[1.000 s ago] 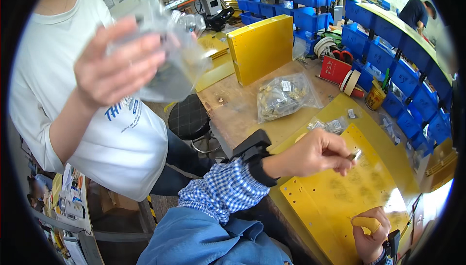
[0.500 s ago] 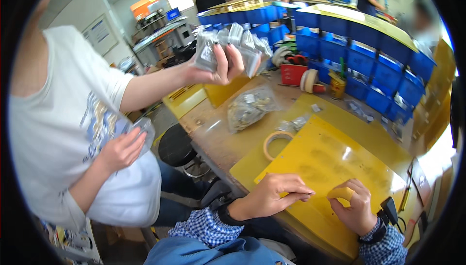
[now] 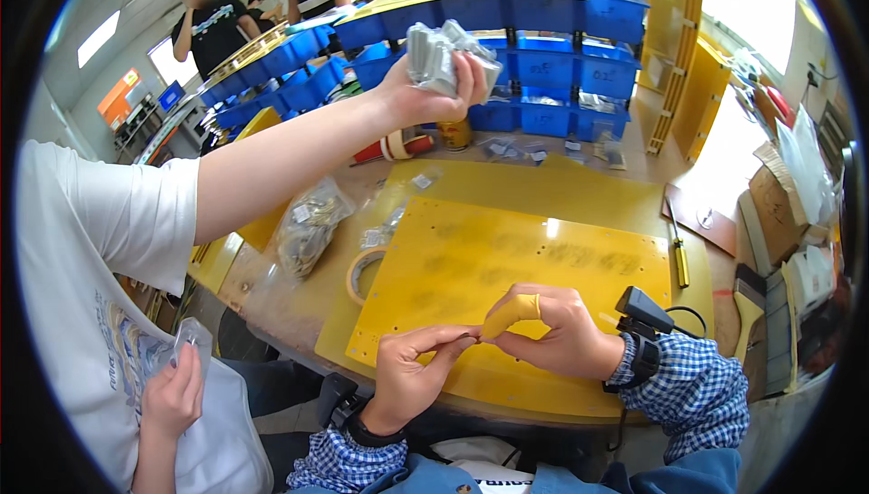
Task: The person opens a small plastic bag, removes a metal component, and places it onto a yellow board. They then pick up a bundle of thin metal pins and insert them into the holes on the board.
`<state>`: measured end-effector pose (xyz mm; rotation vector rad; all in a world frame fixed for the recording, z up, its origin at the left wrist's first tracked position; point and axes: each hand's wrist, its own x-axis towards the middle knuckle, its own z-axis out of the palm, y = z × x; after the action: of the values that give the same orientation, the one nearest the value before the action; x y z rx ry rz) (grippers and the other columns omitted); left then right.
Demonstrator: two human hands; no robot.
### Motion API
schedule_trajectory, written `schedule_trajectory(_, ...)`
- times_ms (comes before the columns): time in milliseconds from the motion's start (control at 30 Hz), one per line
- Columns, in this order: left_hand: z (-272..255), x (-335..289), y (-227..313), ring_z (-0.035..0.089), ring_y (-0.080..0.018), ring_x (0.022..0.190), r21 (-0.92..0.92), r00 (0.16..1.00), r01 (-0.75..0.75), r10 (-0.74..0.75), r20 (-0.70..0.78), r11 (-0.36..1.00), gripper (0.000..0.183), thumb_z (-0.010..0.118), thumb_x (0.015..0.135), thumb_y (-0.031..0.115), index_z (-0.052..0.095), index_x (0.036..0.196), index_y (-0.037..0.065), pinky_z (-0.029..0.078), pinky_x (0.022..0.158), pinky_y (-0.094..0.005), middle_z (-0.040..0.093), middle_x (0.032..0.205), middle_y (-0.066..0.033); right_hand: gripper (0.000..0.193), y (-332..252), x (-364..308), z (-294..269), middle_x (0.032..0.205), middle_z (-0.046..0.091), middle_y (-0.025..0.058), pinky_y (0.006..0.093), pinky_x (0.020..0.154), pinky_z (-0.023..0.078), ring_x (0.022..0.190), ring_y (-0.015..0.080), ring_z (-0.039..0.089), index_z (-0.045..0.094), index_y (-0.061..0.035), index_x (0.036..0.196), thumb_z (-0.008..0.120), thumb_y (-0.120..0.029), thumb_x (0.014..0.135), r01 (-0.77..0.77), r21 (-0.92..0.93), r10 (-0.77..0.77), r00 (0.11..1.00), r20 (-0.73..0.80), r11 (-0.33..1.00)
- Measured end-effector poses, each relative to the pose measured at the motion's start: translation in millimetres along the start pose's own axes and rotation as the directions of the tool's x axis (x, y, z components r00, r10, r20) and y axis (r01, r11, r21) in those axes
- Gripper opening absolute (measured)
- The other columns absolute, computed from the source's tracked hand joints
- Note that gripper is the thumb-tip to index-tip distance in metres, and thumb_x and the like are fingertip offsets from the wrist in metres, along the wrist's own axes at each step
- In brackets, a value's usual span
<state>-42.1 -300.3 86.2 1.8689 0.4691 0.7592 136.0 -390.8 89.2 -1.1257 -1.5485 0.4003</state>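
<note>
My left hand and my right hand meet fingertip to fingertip above a yellow board with dark smudges. Both are closed in a pinch; whatever lies between the fingertips is too small to make out. A yellow finger cover wraps one finger of the right hand. To the left of the board's near half lies a roll of tape. A co-worker's raised hand grips several clear plastic packets over the table's far side. Their other hand holds a clear plastic bag.
Blue bins stand stacked along the back. A clear bag of metal parts sits at the left beyond the tape. On the right are a screwdriver, a brush and a cardboard box. The co-worker's arm crosses the upper left.
My hands were apart and have come together at the fingertips. My view has turned to the right. The co-worker's arm with the packets reaches farther across toward the bins.
</note>
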Motion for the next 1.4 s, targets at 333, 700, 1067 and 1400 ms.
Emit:
schedule_trajectory(333, 2.4, 1.8, -4.6, 0.068, -0.02, 0.085, -0.365, 0.974, 0.206, -0.156, 0.163, 0.908, 0.016, 0.06, 0.087, -0.003, 0.065, 0.101, -0.008, 0.055, 0.077, -0.0275, 0.068, 0.093, -0.014, 0.019, -8.0, -0.7, -0.6, 0.078, 0.06, 0.0079, 0.0323, 0.058, 0.048, 0.07, 0.0261, 0.06, 0.064, -0.0055, 0.088, 0.071, 0.002, 0.072, 0.097, -0.099, -0.103, 0.993, -0.05, 0.99)
schedule_trajectory(700, -5.0, 7.8, 0.1, 0.068, -0.0184, 0.082, -0.194, 0.963, 0.105, -0.051, 0.265, 0.975, 0.015, 0.055, 0.089, -0.005, 0.063, 0.1, -0.01, 0.054, 0.073, -0.025, 0.065, 0.091, -0.014, 0.022, -8.4, -0.5, 1.6, 0.076, 0.059, 0.0069, 0.0329, 0.057, 0.046, 0.067, 0.0251, 0.057, 0.066, -0.0045, 0.089, 0.072, 0.003, 0.069, 0.12, -0.194, -0.125, 0.992, -0.012, 0.974)
schedule_trajectory(1067, -4.1, 6.8, 0.0, 0.068, -0.0184, 0.079, -0.198, 0.969, 0.086, -0.035, 0.244, 0.976, 0.016, 0.053, 0.087, -0.008, 0.066, 0.095, -0.007, 0.053, 0.07, -0.0256, 0.065, 0.083, -0.012, 0.023, -8.3, 1.3, 2.0, 0.075, 0.059, 0.0076, 0.032, 0.055, 0.045, 0.063, 0.0244, 0.057, 0.066, -0.0034, 0.087, 0.072, 0.005, 0.067, 0.132, -0.207, -0.135, 0.991, -0.003, 0.969)
schedule_trajectory(1400, -3.9, 8.8, -1.0, 0.069, -0.0186, 0.076, -0.159, 0.972, 0.026, 0.012, 0.234, 0.987, 0.01, 0.058, 0.086, -0.004, 0.064, 0.094, -0.009, 0.052, 0.067, -0.025, 0.065, 0.082, -0.0138, 0.023, -8.4, 1.8, 1.8, 0.074, 0.06, 0.0061, 0.0314, 0.055, 0.044, 0.063, 0.023, 0.057, 0.067, -0.0055, 0.086, 0.072, 0.005, 0.066, 0.131, -0.211, -0.137, 0.991, -0.011, 0.969)
